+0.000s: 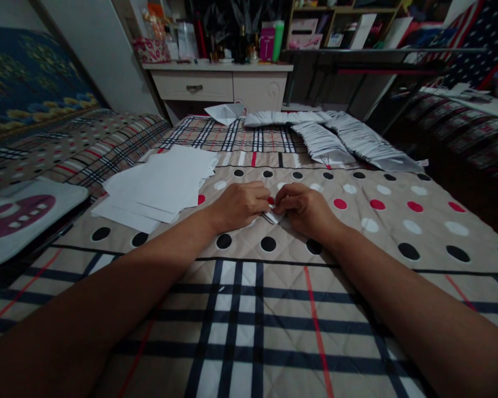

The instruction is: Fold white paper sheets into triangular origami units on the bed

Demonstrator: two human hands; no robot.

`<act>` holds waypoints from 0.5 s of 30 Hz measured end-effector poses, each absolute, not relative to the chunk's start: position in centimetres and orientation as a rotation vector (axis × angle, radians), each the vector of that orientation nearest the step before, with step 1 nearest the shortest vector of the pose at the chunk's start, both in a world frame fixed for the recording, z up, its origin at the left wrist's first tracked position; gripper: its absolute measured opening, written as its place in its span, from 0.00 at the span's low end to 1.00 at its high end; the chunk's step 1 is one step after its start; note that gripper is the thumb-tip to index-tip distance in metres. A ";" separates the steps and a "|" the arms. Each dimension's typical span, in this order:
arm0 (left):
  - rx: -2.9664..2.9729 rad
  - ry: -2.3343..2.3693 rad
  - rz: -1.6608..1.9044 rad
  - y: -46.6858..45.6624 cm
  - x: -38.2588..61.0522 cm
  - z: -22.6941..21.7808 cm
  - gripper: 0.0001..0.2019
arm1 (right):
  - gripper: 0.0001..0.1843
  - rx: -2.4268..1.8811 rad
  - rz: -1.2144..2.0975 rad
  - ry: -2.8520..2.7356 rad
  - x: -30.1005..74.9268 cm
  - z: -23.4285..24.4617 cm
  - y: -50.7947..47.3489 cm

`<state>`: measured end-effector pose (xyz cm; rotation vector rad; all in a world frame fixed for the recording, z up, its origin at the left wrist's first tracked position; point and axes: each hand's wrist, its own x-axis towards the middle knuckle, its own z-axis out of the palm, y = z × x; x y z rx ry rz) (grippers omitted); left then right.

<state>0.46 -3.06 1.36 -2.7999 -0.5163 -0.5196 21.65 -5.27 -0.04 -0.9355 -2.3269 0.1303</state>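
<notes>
My left hand (pixel 241 205) and my right hand (pixel 302 207) meet over the middle of the dotted bedspread, fingertips pinched close together. Between them is a small folded piece of white paper (pixel 273 217), mostly covered by the fingers. Both hands are closed on it. To the left lies a loose stack of white paper sheets (pixel 161 182). Farther off, rows of folded white papers (pixel 365 138) are packed tightly side by side, with a shorter row (pixel 321 142) in front of them. A larger folded paper (pixel 225 113) sits at the far edge of the bed.
A white and purple object (pixel 29 213) stands at the left edge. Behind the bed is a white dresser (pixel 218 69) crowded with bottles and boxes. A shelf and a dark-topped table (pixel 382 69) stand at the back right, with another patterned bed (pixel 468 124) at the right.
</notes>
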 end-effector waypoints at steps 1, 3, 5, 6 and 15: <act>-2.800 -0.521 -0.511 -3.0 0.5 1.4 0.10 | 0.17 -0.936 0.135 -2.336 21.7 0.1 -5.4; -2.802 -0.520 -0.504 -3.0 0.4 1.4 0.10 | 0.17 -0.955 0.156 -2.359 21.7 0.5 -5.8; -2.809 -0.515 -0.500 -3.0 0.4 1.4 0.09 | 0.15 -1.001 0.178 -2.368 21.5 1.0 -6.2; -2.817 -0.514 -0.501 -3.0 0.4 1.5 0.09 | 0.13 -1.034 0.189 -2.362 21.4 1.2 -6.4; -3.005 -0.923 -0.769 -3.7 0.6 1.4 0.06 | 0.05 -1.282 0.232 -2.258 20.6 1.3 -6.8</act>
